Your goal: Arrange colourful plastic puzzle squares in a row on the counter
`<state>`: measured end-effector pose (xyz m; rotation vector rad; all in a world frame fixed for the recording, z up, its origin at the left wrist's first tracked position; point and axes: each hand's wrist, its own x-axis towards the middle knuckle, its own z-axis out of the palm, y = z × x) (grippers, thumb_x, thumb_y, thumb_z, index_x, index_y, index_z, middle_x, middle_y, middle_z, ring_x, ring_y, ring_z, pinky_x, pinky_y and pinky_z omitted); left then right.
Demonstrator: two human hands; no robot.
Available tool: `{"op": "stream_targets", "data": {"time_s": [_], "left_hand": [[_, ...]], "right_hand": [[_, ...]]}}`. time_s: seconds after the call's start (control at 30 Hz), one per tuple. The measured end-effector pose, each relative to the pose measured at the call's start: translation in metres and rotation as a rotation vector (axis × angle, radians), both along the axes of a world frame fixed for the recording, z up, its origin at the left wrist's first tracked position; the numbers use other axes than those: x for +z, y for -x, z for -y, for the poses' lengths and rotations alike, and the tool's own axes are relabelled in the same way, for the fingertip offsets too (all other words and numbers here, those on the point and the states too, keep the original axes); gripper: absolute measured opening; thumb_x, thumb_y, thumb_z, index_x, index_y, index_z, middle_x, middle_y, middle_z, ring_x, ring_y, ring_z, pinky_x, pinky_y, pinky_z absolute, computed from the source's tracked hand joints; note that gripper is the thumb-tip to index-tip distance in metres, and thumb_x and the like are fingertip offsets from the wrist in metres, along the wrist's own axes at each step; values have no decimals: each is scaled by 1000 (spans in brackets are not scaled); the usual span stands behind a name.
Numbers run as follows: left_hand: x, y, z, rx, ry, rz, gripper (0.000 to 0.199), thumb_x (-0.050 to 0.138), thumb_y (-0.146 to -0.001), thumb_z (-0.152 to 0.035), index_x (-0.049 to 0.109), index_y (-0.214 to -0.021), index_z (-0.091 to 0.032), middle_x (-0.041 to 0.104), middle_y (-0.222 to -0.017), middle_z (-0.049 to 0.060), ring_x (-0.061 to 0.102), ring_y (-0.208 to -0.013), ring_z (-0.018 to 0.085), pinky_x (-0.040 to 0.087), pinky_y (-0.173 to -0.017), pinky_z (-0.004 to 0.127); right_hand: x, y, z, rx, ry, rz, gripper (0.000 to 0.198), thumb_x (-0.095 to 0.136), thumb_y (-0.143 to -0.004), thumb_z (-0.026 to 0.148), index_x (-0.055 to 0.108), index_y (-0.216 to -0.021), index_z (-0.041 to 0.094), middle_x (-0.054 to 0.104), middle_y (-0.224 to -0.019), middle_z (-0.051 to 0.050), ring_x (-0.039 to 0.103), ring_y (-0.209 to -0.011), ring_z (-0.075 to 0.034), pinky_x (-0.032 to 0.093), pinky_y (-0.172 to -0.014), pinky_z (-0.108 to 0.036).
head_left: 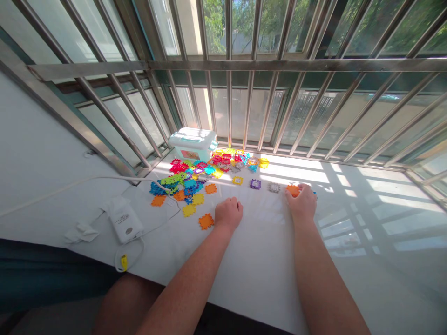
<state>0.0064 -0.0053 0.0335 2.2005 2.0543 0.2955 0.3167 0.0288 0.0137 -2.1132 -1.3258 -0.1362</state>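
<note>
My right hand [303, 202] has its fingers around an orange square interlocking tile [292, 190] on the white surface. A bit of blue shows at that hand's right edge, mostly hidden. To its left, a grey tile [274, 187], a purple tile [255, 184] and a yellow frame-like tile [237, 180] lie spaced out in a row. My left hand [228, 211] rests on the surface as a closed fist, with nothing showing from it. Right beside it lies another orange tile [206, 221].
A heap of colourful tiles [190, 184] spreads before a lidded plastic box [193, 143] at the back. A white power adapter [125, 219] with cables and a crumpled tissue [82, 232] lie at left. Metal window bars [228, 107] close off the far side.
</note>
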Motion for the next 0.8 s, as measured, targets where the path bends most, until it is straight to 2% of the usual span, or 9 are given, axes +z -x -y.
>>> {"op": "stream_targets", "data": {"time_s": [0.6,0.8], "left_hand": [[6,-1,1,4,11,10,30,44,-109,-37,70,-108,-22,75,-101,8,73,-92,26,46,-80,38],[4,0,1,2,18,18,31,43,-109,-37,70,-108,-22,75,-102,9,73,-93,26,47,-83,38]], "right_hand": [[-4,-2,0,23,-12,0,49,68,-87,56,58,-121,22,62,-115,-14,53,-111,-34,43,-97,-46],[4,9,3,28,-106,23,45,65,-89,52,60,-121,21,60,-118,-16,53,-115,-35,43,-100,-48]]}}
